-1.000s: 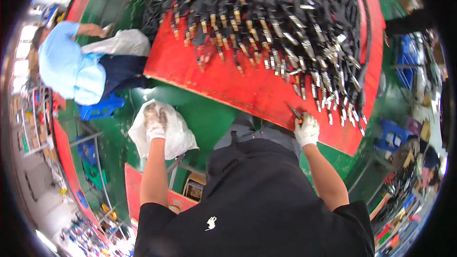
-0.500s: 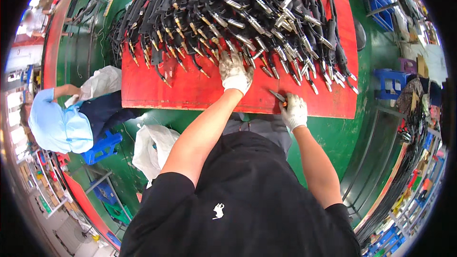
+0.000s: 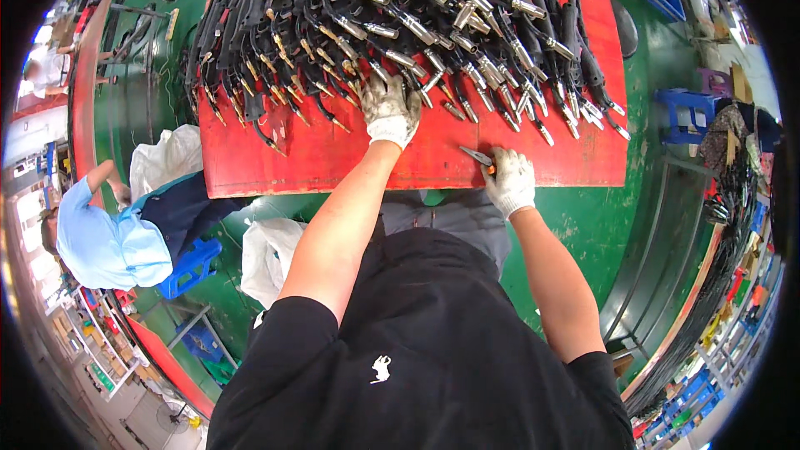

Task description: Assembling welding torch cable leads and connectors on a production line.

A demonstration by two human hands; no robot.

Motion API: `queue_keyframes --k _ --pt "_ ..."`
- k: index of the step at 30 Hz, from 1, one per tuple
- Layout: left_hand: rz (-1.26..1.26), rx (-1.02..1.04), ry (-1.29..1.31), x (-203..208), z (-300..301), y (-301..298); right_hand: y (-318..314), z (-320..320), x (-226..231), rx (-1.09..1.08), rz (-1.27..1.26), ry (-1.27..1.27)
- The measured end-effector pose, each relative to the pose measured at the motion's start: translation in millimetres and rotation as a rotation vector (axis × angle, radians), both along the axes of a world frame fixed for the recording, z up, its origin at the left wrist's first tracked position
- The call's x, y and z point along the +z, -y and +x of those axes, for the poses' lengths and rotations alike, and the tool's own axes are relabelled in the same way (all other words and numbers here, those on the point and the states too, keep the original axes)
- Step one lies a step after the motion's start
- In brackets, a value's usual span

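Since the earlier frame, the left hand has pushed further into the black cables heaped on the red tabletop, fingers grasping one. Right hand, clenched around pliers, rests near the tabletop's front edge.

Table top: red. Cables: black, silver and brass tips. Both gloves white, left hand grimy grey; right hand cleaner. Pliers: orange grip. Floor: green.
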State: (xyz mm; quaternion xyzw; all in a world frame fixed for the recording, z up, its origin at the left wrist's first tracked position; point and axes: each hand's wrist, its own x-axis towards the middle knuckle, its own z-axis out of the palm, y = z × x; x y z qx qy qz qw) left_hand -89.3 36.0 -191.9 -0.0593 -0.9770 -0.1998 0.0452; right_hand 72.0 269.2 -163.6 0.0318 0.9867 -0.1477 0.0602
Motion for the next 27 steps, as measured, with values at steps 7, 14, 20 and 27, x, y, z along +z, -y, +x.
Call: queue_keyframes --k 7,14,20,27 --pt "0.046 -0.090 -0.047 -10.3 21.5 16.4 -0.9 -0.1 1.1 0.010 0.016 0.012" --pt "0.023 -0.138 -0.127 -25.8 38.7 25.1 2.1 0.0 4.6 0.000 -0.010 -0.011" --pt "-0.160 -0.089 0.030 -10.7 58.1 29.7 0.8 -1.8 9.0 -0.001 -0.024 -0.003" --pt "-0.254 -0.391 0.261 1.7 35.7 39.2 -1.9 0.1 8.8 -0.015 -0.033 0.005"
